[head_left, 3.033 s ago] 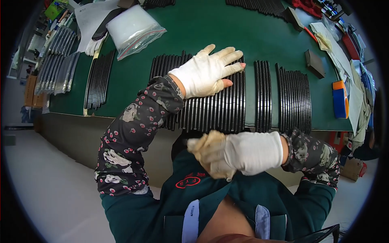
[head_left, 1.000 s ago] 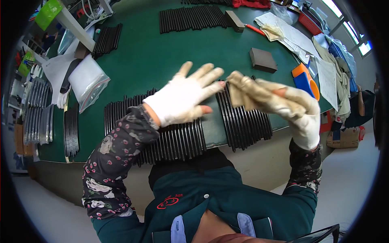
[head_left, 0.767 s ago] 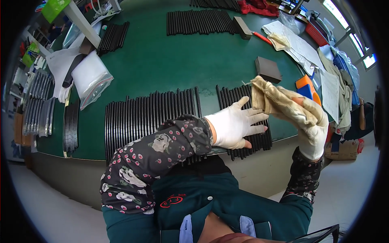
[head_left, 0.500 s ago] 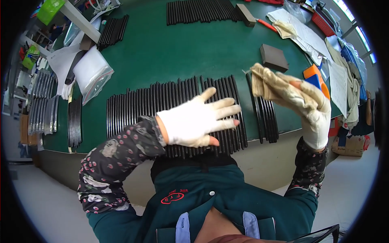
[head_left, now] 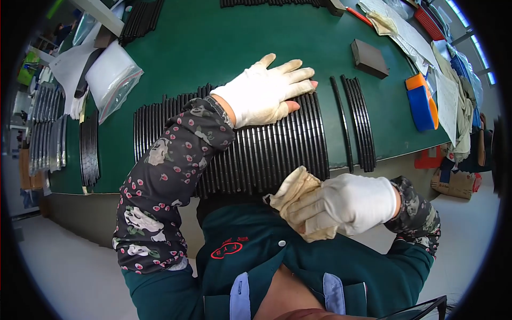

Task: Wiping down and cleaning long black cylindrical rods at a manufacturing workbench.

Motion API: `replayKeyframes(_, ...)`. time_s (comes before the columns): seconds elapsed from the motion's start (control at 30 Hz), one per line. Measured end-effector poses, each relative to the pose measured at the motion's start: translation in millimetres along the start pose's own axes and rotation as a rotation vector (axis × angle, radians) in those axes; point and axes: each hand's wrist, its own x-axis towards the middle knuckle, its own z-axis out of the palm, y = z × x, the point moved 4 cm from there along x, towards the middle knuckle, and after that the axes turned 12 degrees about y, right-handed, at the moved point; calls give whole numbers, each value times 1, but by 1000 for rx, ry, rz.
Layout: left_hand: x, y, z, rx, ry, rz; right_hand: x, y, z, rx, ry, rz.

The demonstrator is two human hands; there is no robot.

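A wide row of glossy black rods (head_left: 261, 152) lies side by side across the near edge of the table. My left hand (head_left: 269, 93), in a white glove with bare fingertips, rests palm down over the far ends of the rods, its fingers spread. My right hand (head_left: 346, 205), also gloved, is at the near ends of the rods, just off the table edge. Its fingers are closed round a bunched beige cloth (head_left: 298, 186), close to or touching the rod ends; I cannot tell which. Right of the row lie a single rod (head_left: 342, 120) and a small group of rods (head_left: 360, 122).
A grey block (head_left: 369, 58) and orange and blue tape rolls (head_left: 421, 104) sit at the right. Papers (head_left: 394, 34) cover the far right edge. At the left are a clear plastic bag (head_left: 114, 74) and a narrow bundle of rods (head_left: 89, 152). More rods (head_left: 141, 21) lie at the back.
My left hand has slid from the middle of the rods to their far ends. My right hand has swung with the cloth from right of the row down to the near ends.
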Motion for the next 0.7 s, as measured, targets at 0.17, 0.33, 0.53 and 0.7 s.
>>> replayKeyframes(0.17, 0, -1, 5, 90, -51, 20, 48, 13, -63, -277, 640, -180)
replayKeyframes(0.33, 2, 1, 2, 10, 2, -1, 26, 0, 4, 114, 107, -17)
replayKeyframes(0.53, -6, -7, 7, 22, 111, 34, 58, 13, -43, -194, 611, -202)
replayKeyframes(0.7, 3, 0, 1, -31, 56, 4, 35, 1, 14, 126, 81, -58)
